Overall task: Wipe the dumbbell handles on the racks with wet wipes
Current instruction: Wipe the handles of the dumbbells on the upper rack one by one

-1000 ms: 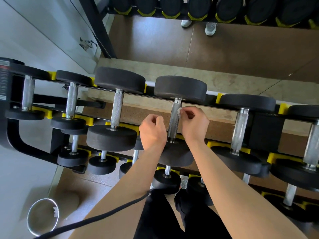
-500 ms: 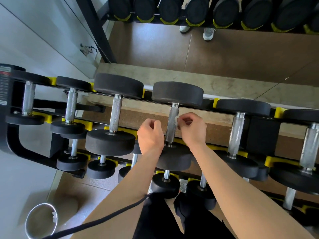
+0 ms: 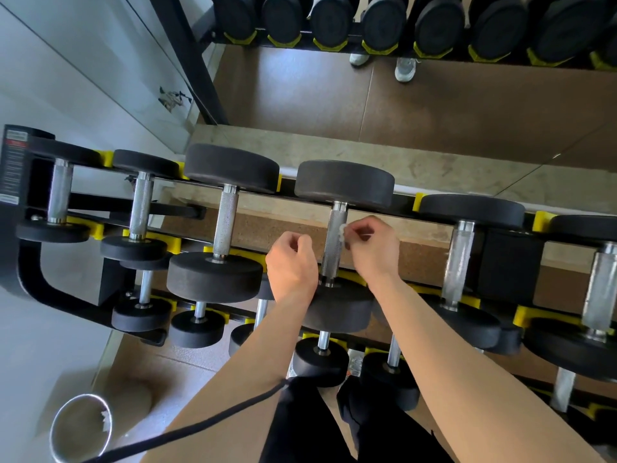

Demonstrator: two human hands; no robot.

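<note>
**Wipe pinched at the centre handle**

A small white wet wipe (image 3: pixel 342 232) is pinched in the fingers of the right hand (image 3: pixel 374 248), against the right side of the knurled dumbbell handle (image 3: pixel 334 242). The left hand (image 3: pixel 292 265) is curled just left of that handle, and what it holds cannot be told. Speckled brown floor (image 3: pixel 420 252) is seen beneath the handle.

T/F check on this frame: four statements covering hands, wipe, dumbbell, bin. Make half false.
1. The right hand pinches a white wipe at a dumbbell handle. True.
2. The left hand is wrapped round that handle. False: it is curled beside the handle, on its left.
3. A metal bin stands on the floor, lower left. True.
4. That dumbbell lies on the floor. False: it sits on the top tier of the rack.
</note>
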